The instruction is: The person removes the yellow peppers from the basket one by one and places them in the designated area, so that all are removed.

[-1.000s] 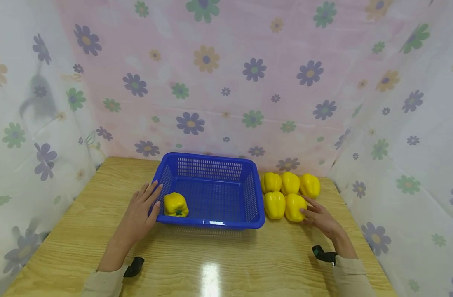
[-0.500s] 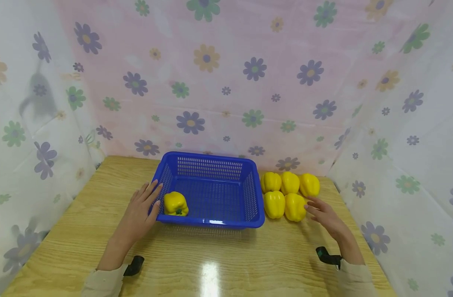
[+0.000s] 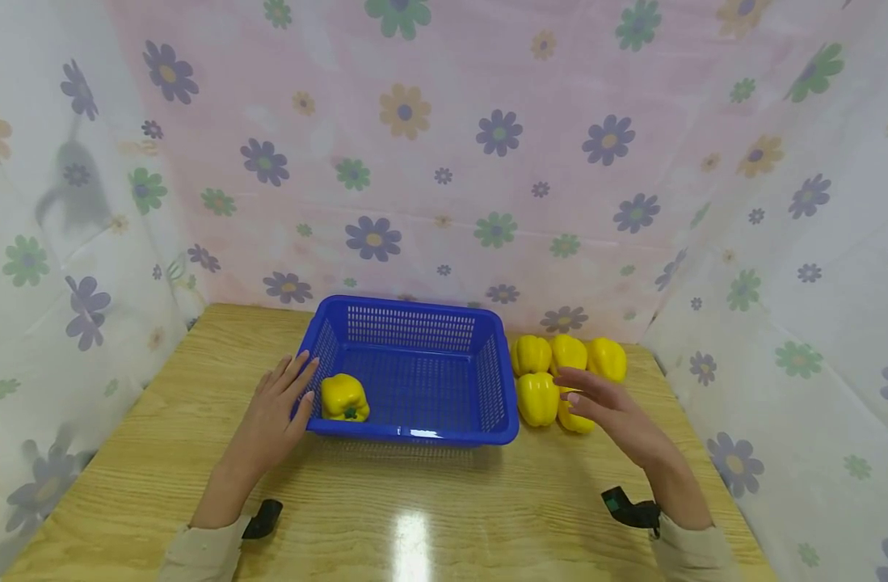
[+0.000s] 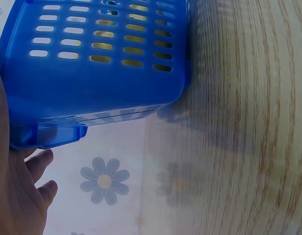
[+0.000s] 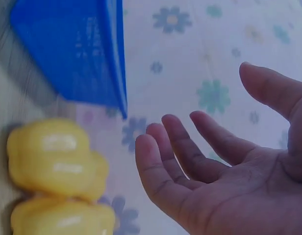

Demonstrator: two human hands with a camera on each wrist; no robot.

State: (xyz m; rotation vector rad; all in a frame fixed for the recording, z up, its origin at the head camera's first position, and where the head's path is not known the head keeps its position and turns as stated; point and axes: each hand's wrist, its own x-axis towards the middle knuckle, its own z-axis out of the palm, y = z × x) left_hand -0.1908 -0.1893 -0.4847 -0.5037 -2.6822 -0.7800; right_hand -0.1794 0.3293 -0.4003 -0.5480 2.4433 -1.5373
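Observation:
My left hand (image 3: 272, 412) rests on the left rim of a blue plastic basket (image 3: 429, 439), fingers extended; in the left wrist view its fingers reach past the basket's edge. One yellow bell pepper (image 3: 344, 396) lies in the basket's front left corner. To the right of the basket, several yellow bell peppers sit in two rows, among them a front left pepper (image 3: 537, 399). My right hand (image 3: 625, 416) hovers over the front right pepper (image 3: 576, 419), partly hiding it. In the right wrist view this hand's palm (image 5: 244, 191) is bare and its fingers are loosely spread.
The wooden table (image 3: 327, 517) carries everything. A flowered cloth (image 3: 444, 162) hangs close behind the basket and along both sides. Black wrist cameras (image 3: 263, 519) sit by each sleeve. The back right pepper (image 3: 607, 359) stands slightly apart from the others.
My right hand first touched the front right pepper, drew back to the right, and is now raised and further left, over that pepper. The left hand, basket and peppers stayed in place.

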